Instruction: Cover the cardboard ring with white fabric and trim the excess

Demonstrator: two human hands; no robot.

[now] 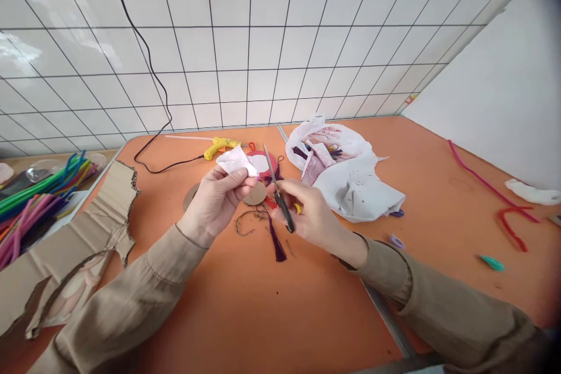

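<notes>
My left hand (219, 198) pinches a folded piece of white cloth (236, 159) between thumb and fingers. Close by on the right, my right hand (304, 207) is closed around black-handled scissors (284, 210), whose blades point up and away from me, apart from the cloth. Under and behind the hands lie a round cardboard disc (255, 194), a red-rimmed round piece (268, 162) with a white middle, and a dark purple tassel (277, 242). A second cardboard disc is partly hidden by my left hand.
A yellow glue gun (221, 147) lies at the back, its black cord (151, 70) running up the tiled wall. Torn cardboard (87, 228) and colourful pipe cleaners (39, 204) are at left. A white plastic bag (346, 146) with cloth stands right; red pipe cleaners (486, 181) lie farther right.
</notes>
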